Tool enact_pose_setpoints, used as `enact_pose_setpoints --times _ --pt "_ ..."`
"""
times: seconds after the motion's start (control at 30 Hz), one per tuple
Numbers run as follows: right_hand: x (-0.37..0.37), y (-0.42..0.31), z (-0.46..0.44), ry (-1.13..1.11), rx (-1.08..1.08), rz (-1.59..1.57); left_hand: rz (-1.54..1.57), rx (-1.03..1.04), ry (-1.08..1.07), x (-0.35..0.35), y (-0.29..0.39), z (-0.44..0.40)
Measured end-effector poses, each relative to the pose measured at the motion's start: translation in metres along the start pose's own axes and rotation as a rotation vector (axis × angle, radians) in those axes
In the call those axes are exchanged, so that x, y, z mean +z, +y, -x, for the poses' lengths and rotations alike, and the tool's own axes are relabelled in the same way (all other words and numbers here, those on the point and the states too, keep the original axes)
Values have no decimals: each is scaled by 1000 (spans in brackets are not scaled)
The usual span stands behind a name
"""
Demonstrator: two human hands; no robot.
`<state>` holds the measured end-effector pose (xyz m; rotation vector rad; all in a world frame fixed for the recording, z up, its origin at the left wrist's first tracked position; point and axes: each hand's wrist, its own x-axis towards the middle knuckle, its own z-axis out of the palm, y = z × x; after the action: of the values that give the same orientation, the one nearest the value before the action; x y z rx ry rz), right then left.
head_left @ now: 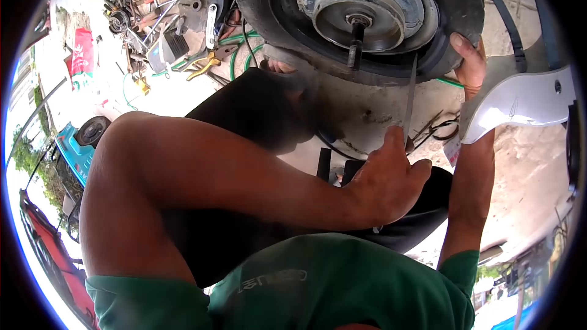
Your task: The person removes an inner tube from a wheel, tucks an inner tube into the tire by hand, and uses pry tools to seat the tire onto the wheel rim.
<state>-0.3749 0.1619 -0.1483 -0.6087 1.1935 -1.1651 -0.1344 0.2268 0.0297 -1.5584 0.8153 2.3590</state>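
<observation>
A black tire (269,18) surrounds a grey metal hub (367,6) with a threaded axle (354,46) sticking out. My left hand (388,180) is closed around a thin flat metal bar (411,98). The far end of this bar meets the tire near the lower right of the rim; how deep it goes in is unclear. My right hand (471,64) grips the tire's right edge, thumb on the sidewall and the other fingers largely hidden. A white curved panel (520,104) overlaps the right wrist.
Pliers with yellow handles (205,66), a grey round plate (202,3) and several tools lie at the upper left. Green hose (235,61) runs behind the tire. A red bag (82,52) and a blue object with a wheel (76,146) are at the left.
</observation>
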Motion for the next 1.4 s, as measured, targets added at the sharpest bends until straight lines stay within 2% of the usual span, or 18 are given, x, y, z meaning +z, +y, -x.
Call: enact_pose_setpoints --times 0.2,0.37,0.53,0.73,0.77,0.83,0.9,1.03,1.07,1.17,1.2,1.4 --pt "-5 0 1 20 -48 57 -21 -15 -8 -3 -2 1" --pt "-3 0 2 44 -46 97 165 81 12 15 -17 -6" --pt "0 2 1 87 -48 162 139 176 77 30 -55 -40" --pt "22 -16 6 248 15 347 93 189 93 44 -74 -63" --pt "42 -27 11 319 45 232 65 207 83 50 -78 -67" --pt "40 -25 12 271 16 135 27 258 73 59 -92 -80" --pt "-5 12 3 111 -36 83 2 328 77 62 -104 -92" --pt "-39 40 -9 73 148 -315 -167 383 158 53 -110 -106" --pt "-41 42 -11 73 169 -363 -193 318 146 48 -112 -108" --pt "-42 52 -16 60 103 -329 -287 347 129 38 -113 -116" --pt "-42 55 -19 55 67 -297 -307 414 137 37 -123 -124" --pt "-69 104 -46 -144 -123 24 -340 368 197 39 -123 -128"
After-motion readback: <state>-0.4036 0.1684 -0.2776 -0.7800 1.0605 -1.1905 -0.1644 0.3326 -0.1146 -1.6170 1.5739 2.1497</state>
